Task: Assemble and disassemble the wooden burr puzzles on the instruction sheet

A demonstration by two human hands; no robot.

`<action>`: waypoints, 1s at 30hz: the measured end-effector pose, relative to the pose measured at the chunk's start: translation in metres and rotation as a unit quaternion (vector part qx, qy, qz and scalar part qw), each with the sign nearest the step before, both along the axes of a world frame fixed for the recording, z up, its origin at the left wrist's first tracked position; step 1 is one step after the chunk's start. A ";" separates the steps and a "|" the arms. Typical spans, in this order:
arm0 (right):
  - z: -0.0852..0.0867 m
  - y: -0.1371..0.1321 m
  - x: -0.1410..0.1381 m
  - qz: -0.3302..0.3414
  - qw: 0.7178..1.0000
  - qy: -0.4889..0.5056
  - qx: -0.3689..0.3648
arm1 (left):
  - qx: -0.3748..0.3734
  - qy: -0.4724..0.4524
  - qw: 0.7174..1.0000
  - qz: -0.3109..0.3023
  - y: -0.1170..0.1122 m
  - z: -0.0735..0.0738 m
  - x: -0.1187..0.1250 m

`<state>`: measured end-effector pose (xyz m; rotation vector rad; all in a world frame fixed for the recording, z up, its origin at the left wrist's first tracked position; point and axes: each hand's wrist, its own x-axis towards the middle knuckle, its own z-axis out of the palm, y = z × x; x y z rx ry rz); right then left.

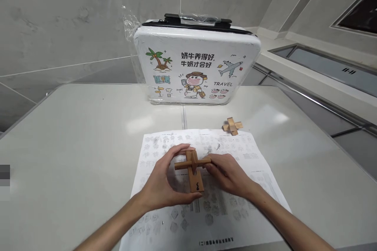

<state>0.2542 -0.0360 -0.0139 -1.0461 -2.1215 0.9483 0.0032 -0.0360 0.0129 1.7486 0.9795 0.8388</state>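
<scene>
Above the printed sheet (232,225), my two hands hold a wooden burr puzzle (196,180) made of crossing brown bars. My left hand (160,182) grips one bar end to end, with the thumb at its near end, by a dark mark, and the fingers at its far end. With thumb and fingers, my right hand (228,172) pinches the right tip of the crossing bar. The undersides of the puzzle are hidden. A smaller, lighter wooden burr puzzle (232,126) lies at the sheet's far right edge, apart from both hands.
A white carry case (197,43) with cartoon prints, partly wrapped in clear plastic, stands upright at the back of the pale table (73,157). Behind it rises a grey tiled wall (88,15). To the right, a ledge with a recessed panel (332,62) runs beside the table.
</scene>
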 end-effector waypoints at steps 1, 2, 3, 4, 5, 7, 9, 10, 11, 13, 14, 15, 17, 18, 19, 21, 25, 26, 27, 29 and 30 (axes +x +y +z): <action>0.000 0.000 0.000 0.000 1.000 0.001 -0.002 | 0.001 -0.004 1.000 -0.001 0.000 0.000 0.000; 0.000 0.001 0.001 0.000 1.000 0.002 -0.004 | 0.002 -0.007 1.000 -0.002 0.000 0.000 0.000; 0.001 0.001 0.001 -0.001 1.000 0.003 -0.006 | 0.003 -0.010 1.000 -0.003 0.000 0.000 0.000; 0.001 0.001 0.001 -0.001 1.000 0.004 -0.011 | 0.003 -0.013 1.000 -0.006 0.000 0.000 0.001; 0.002 0.001 0.001 -0.002 1.000 0.006 -0.017 | 0.002 -0.017 1.000 -0.011 0.000 0.000 0.001; 0.002 0.001 0.000 -0.005 0.999 0.008 -0.040 | -0.009 -0.024 0.999 -0.019 0.001 -0.001 0.001; 0.002 0.000 0.000 -0.018 0.998 0.019 -0.063 | -0.036 -0.042 0.998 -0.015 0.002 -0.002 0.001; 0.001 -0.001 0.000 -0.029 0.997 0.031 -0.064 | -0.053 -0.054 0.997 -0.010 0.002 -0.003 0.001; 0.000 -0.001 0.000 -0.039 0.997 0.045 -0.049 | -0.071 -0.067 0.995 -0.004 0.002 -0.004 0.001; -0.002 -0.002 -0.001 -0.044 0.996 0.070 0.022 | -0.099 -0.088 0.991 0.002 0.003 -0.005 0.000; -0.003 -0.002 -0.002 -0.038 0.995 0.072 0.066 | -0.108 -0.093 0.990 0.001 0.003 -0.006 0.000; -0.004 -0.003 -0.003 -0.026 0.992 0.066 0.106 | -0.117 -0.094 0.989 -0.004 0.003 -0.006 0.000; -0.004 -0.004 -0.006 -0.006 0.986 0.043 0.160 | -0.131 -0.093 0.987 -0.020 0.001 -0.005 0.001; -0.004 -0.004 -0.008 -0.002 0.984 0.032 0.177 | -0.138 -0.091 0.986 -0.032 0.000 -0.004 0.002; -0.004 -0.005 -0.010 -0.001 0.981 0.027 0.193 | -0.143 -0.090 0.985 -0.046 -0.001 -0.003 0.003; -0.004 -0.005 -0.014 -0.006 0.973 0.024 0.228 | -0.146 -0.089 0.983 -0.070 -0.003 -0.001 0.004; -0.003 -0.005 -0.014 -0.012 0.966 0.026 0.257 | -0.147 -0.096 0.981 -0.081 -0.003 0.000 0.004; -0.002 -0.005 -0.012 -0.013 0.968 0.025 0.250 | -0.151 -0.103 0.980 -0.080 -0.002 0.000 0.003; -0.002 -0.004 -0.010 -0.018 0.970 0.026 0.242 | -0.155 -0.112 0.978 -0.078 0.000 -0.002 0.001; 0.000 -0.002 -0.004 -0.037 0.972 0.023 0.230 | -0.167 -0.133 0.975 -0.063 0.006 -0.005 -0.002; 0.000 -0.001 -0.001 -0.049 0.973 0.017 0.225 | -0.173 -0.143 0.973 -0.048 0.010 -0.006 -0.004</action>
